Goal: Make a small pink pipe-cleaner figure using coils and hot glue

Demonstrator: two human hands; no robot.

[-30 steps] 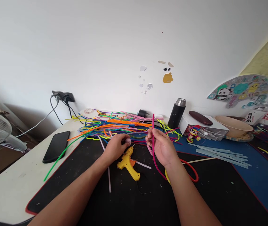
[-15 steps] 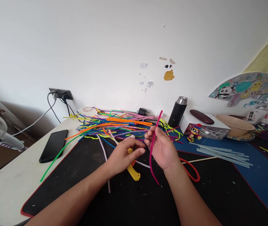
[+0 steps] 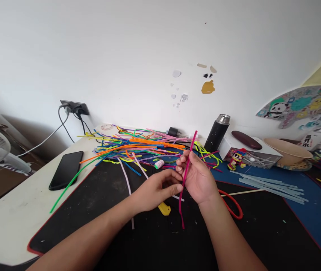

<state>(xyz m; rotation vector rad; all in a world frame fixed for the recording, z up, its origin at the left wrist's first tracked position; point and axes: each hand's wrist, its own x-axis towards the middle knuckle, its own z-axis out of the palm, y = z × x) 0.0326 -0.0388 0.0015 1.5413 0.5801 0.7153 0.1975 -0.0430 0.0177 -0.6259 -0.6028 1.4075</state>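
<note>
A magenta pipe cleaner (image 3: 186, 171) stands nearly upright between my hands, its lower end bent slightly. My right hand (image 3: 200, 178) is closed on its upper part, pinching it between thumb and fingers. Lower down, my left hand (image 3: 156, 190) has its thumb and fingertips closed around the same pipe cleaner. Partly hidden under the left hand lies a yellow tool handle (image 3: 164, 209). Just beyond that hand is a small white coil with a green end (image 3: 159, 164). Pale lilac pipe cleaners (image 3: 126, 180) lie on the black mat (image 3: 93, 222).
A heap of coloured pipe cleaners (image 3: 138, 145) spreads along the wall. A phone (image 3: 66, 170) lies at the left. On the right are a black flask (image 3: 217, 132), a white box (image 3: 267, 148), a small figurine (image 3: 236, 159), pale blue glue sticks (image 3: 274, 185) and a red loop (image 3: 238, 210).
My left hand has moved right and its fingers have closed on the pipe cleaner. The pipe cleaner's lower end has swung left. The white coil has come into fuller view.
</note>
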